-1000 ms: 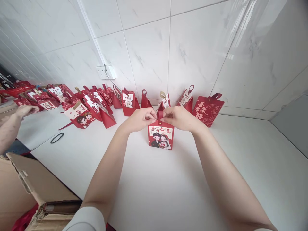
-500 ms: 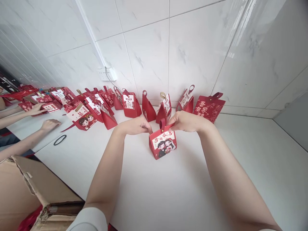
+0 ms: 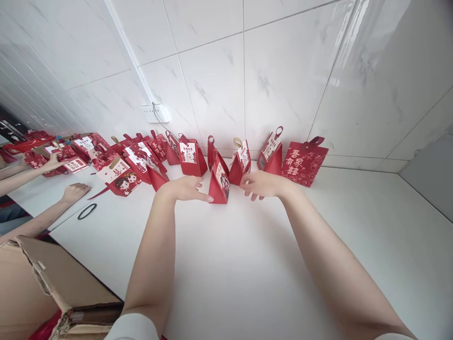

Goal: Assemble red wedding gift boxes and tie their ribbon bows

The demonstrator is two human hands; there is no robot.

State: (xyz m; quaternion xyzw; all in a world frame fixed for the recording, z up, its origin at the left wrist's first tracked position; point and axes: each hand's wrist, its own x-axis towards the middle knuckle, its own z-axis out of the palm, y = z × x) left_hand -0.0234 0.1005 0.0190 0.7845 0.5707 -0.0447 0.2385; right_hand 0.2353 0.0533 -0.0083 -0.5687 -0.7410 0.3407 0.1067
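Observation:
A red gift box (image 3: 218, 185) with a cartoon couple on its face stands upright on the white table, turned so its side panel faces me. My left hand (image 3: 189, 189) is at its left with fingers apart, the thumb tip touching or just beside the lower left edge. To the right of the box hovers my right hand (image 3: 260, 184), its fingers loosely spread and holding nothing. Just behind stand a red box with a gold loop (image 3: 241, 163) and another red box (image 3: 211, 151), partly hidden by the front one.
Along the tiled wall run more red boxes, including a flat-faced one (image 3: 305, 163) at right. At left are a black ring (image 3: 87, 211), a cardboard carton (image 3: 67, 274) and another person's hands (image 3: 76, 191) among boxes. A wall socket (image 3: 155, 114) is behind.
The red gift box has moved back and left toward the row and turned its side to me. Both hands have let go of its top and opened.

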